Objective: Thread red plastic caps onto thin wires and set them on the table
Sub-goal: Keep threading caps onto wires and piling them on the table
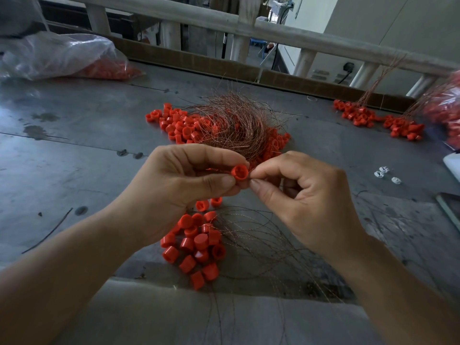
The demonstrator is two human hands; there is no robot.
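Observation:
My left hand (179, 180) pinches a red plastic cap (239, 172) between thumb and fingers, its open end facing me. My right hand (306, 195) pinches a thin wire end right at the cap's right side. Behind the hands a tangled bundle of thin copper wires (234, 120) lies over a pile of loose red caps (179, 123). Below my hands sits a cluster of red caps with wires (196, 245) trailing off to the right on the grey table (74, 158).
A clear plastic bag of red caps (64, 58) lies at the back left. More wired caps (373, 118) lie at the back right, beside another bag (445, 110) at the right edge. Small white scraps (385, 173) lie to the right. A wooden rail (273, 31) borders the far side.

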